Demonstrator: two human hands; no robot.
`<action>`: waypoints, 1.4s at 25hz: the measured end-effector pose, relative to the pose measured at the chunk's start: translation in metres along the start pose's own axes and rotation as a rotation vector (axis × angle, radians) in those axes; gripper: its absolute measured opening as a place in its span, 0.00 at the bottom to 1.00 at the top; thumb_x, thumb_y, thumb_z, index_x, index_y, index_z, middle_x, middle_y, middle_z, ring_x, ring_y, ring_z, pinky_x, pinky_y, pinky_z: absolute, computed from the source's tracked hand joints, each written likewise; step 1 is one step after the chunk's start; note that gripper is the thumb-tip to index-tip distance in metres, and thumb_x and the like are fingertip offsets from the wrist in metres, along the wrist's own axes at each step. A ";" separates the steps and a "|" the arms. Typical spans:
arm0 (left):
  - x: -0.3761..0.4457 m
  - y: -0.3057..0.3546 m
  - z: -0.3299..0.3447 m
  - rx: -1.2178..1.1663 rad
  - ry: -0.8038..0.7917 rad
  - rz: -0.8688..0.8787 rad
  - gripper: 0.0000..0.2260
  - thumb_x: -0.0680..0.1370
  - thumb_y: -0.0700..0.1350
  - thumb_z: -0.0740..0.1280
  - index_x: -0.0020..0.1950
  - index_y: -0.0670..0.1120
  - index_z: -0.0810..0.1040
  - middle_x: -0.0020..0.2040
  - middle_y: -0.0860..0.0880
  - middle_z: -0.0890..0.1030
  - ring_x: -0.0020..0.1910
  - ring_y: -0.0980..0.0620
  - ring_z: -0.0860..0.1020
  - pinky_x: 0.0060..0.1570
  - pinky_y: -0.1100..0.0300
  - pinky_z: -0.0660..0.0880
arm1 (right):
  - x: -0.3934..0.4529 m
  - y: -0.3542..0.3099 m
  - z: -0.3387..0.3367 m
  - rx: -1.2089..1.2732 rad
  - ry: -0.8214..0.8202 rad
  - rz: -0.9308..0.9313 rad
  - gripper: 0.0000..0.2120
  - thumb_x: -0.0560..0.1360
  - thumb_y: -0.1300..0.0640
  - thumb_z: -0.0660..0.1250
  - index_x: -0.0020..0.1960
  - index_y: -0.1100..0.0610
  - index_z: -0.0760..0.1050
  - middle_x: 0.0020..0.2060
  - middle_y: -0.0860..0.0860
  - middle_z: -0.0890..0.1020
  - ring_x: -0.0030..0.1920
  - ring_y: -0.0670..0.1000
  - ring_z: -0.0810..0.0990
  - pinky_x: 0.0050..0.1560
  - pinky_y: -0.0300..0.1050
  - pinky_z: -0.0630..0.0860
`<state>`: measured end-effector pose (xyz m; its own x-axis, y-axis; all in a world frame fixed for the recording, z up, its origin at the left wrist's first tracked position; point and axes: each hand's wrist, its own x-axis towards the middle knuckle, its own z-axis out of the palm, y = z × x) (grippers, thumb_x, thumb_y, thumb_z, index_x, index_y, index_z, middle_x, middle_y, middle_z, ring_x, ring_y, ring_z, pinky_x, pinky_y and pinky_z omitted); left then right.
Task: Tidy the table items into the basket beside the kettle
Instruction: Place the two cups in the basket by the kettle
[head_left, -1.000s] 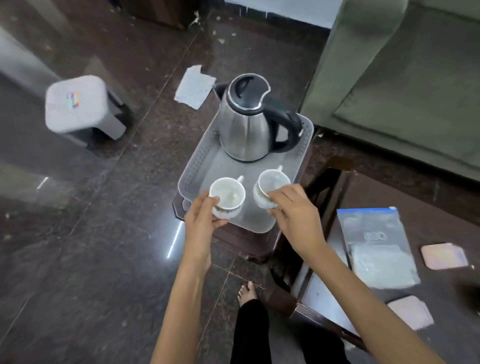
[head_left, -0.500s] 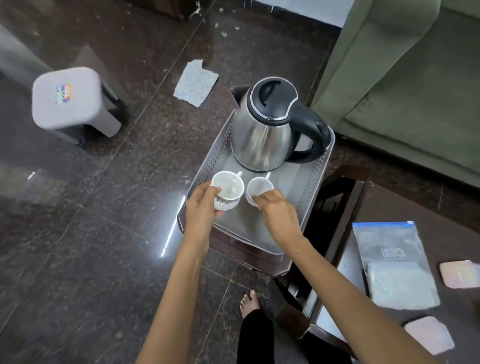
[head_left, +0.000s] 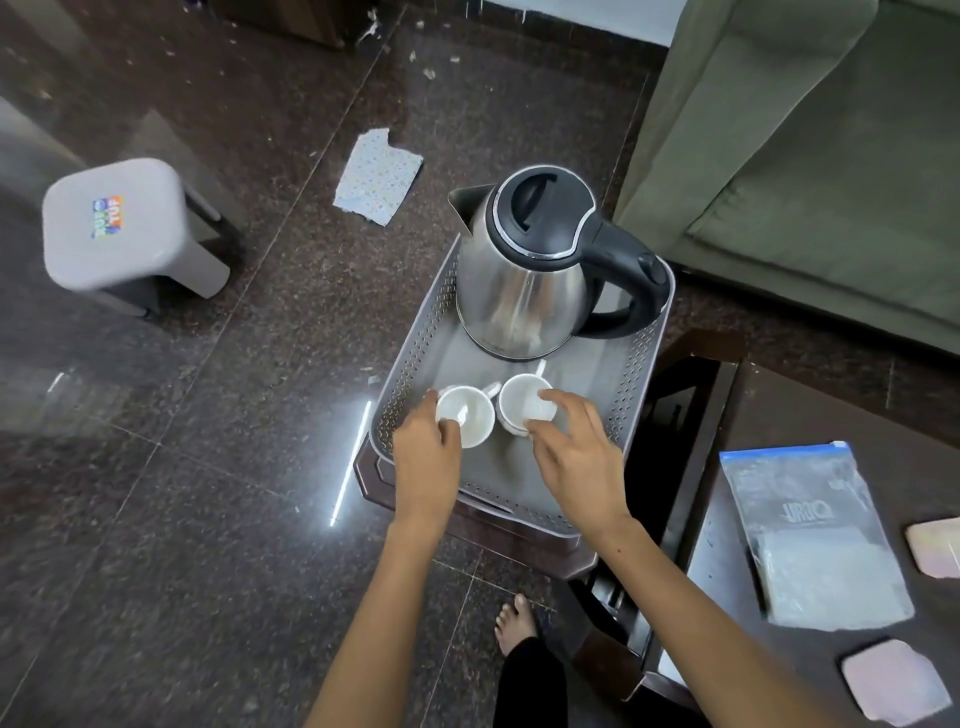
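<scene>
Fingers (head_left: 444, 434) of left hand (head_left: 426, 462) curl on rim of left cup (head_left: 470, 415), grasping it. Right hand (head_left: 576, 457) hovers over right cup (head_left: 522, 402), fingers spread, fingertips at rim; grip cannot tell. Both cups stand upright, just beside each other, inside grey basket (head_left: 631, 395) in front of steel kettle (head_left: 524, 280). Zip bag (head_left: 810, 530) lies on table (head_left: 779, 410).

Shiny steel kettle (head_left: 519, 291), perforated plastic basket (head_left: 639, 374).
</scene>
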<state>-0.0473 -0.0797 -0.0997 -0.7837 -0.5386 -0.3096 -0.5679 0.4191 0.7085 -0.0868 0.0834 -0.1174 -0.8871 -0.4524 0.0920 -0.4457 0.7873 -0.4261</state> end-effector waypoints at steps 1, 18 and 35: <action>0.000 -0.001 0.001 0.014 0.004 0.016 0.19 0.76 0.37 0.60 0.68 0.39 0.70 0.54 0.38 0.79 0.53 0.40 0.76 0.49 0.56 0.70 | 0.000 0.000 -0.001 0.002 0.014 0.010 0.06 0.68 0.61 0.73 0.44 0.54 0.79 0.59 0.52 0.76 0.59 0.51 0.71 0.24 0.43 0.76; 0.019 -0.015 0.012 0.066 0.133 0.238 0.34 0.66 0.55 0.73 0.68 0.43 0.70 0.63 0.44 0.72 0.62 0.47 0.70 0.59 0.60 0.66 | -0.001 0.009 0.006 0.098 0.035 0.096 0.09 0.69 0.53 0.71 0.49 0.53 0.77 0.60 0.51 0.77 0.55 0.52 0.78 0.28 0.48 0.80; 0.026 -0.012 0.018 0.205 0.223 0.276 0.31 0.69 0.43 0.75 0.69 0.41 0.68 0.61 0.40 0.72 0.59 0.42 0.71 0.52 0.50 0.72 | -0.003 0.016 0.018 0.232 0.016 -0.009 0.15 0.74 0.66 0.66 0.59 0.60 0.77 0.65 0.58 0.75 0.56 0.55 0.81 0.50 0.52 0.81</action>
<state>-0.0652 -0.0857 -0.1276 -0.8528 -0.5210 0.0353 -0.3998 0.6948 0.5978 -0.0894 0.0893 -0.1410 -0.8856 -0.4512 0.1103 -0.4160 0.6648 -0.6205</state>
